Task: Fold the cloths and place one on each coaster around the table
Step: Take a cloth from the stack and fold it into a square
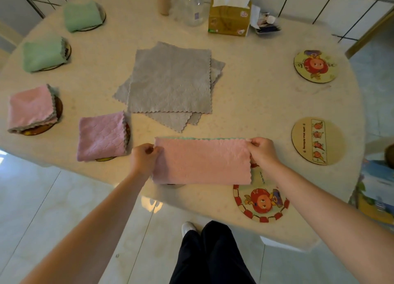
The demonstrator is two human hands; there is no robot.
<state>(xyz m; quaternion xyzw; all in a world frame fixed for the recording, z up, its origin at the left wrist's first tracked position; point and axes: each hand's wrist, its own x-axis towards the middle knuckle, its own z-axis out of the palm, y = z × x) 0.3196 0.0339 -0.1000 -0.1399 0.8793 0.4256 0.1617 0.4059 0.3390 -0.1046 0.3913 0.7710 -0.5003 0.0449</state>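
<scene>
Pink soft terry cloth (pixel 201 161), half-folded, pinched at far corners: left hand (pixel 144 159) and right hand (pixel 263 151) fingers clamped on it; probably limp, light.

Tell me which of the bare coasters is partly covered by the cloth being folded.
The red-bordered coaster at the table's near edge: the pink cloth overlaps its top. The other two bare coasters, on the right and far right, lie fully uncovered.

You've got a pink cloth (pixel 201 162), nubby matt microfibre. Table (pixel 266 96): smooth, faintly glossy stone look. Floor tiles (pixel 64 198) shine glossy.
</scene>
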